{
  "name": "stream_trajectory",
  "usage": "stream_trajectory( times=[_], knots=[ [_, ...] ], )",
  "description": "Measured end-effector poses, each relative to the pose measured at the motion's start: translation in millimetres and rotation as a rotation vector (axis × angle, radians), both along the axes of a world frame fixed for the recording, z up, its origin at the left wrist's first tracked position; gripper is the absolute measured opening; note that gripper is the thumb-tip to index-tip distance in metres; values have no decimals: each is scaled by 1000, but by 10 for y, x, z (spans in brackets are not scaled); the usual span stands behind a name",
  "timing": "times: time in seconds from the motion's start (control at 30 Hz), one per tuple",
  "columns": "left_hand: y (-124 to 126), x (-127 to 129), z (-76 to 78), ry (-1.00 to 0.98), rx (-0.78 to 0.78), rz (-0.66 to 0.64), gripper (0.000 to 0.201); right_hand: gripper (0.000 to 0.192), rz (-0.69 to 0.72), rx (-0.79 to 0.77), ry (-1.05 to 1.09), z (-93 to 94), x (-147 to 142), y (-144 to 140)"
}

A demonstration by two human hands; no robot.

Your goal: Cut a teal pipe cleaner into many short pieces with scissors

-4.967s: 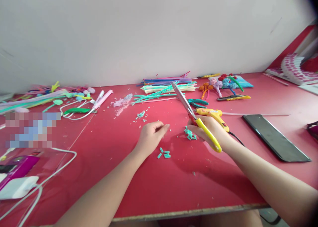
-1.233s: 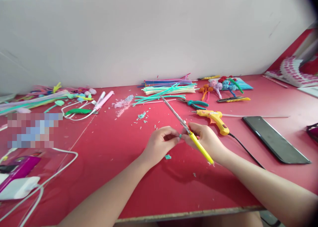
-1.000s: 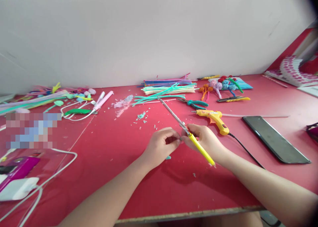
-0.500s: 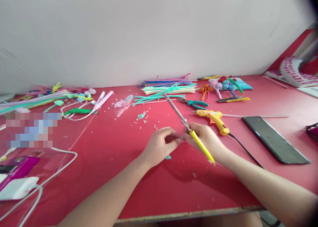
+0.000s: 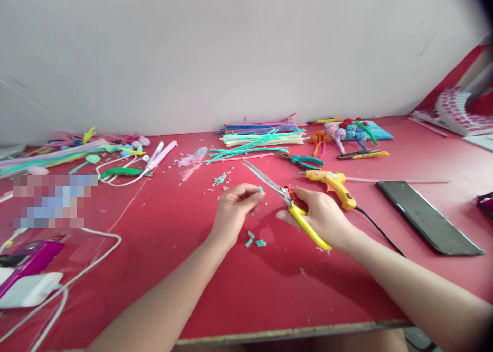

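Note:
My left hand pinches a short teal pipe-cleaner piece between thumb and fingertips, just above the red table. My right hand grips yellow-handled scissors, blades shut and pointing up-left toward the left hand. A few cut teal pieces lie on the table below the left hand.
A bundle of coloured pipe cleaners lies at the back. Green pliers, a yellow glue gun with its cord, a phone and pipe-cleaner flowers are to the right. White cables and a charger lie at left.
The hands were together at the scissors' pivot; they have since parted. The left hand lifted away with a teal piece, and more cut bits now lie on the table. The scissors tilted flatter.

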State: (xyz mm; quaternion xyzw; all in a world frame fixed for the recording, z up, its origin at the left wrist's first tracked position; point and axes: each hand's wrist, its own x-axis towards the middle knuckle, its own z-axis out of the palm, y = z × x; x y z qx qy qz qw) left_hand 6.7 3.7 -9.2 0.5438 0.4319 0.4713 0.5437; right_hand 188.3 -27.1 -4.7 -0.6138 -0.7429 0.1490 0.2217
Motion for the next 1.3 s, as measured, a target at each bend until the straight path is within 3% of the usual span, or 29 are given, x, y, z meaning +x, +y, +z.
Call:
stream_trajectory(
  times=[0.1, 0.27, 1.3],
  knots=[
    [36, -38, -11, -197, -30, 94, 11, 32, -25, 28, -104, -7, 3, 5],
    [6, -26, 4, -345, -39, 116, 9, 36, -35, 58, -241, -32, 1, 9],
    [25, -43, -4, -402, 10, 129, 8, 38, -45, 106, -350, -137, -10, 12]
  ],
)
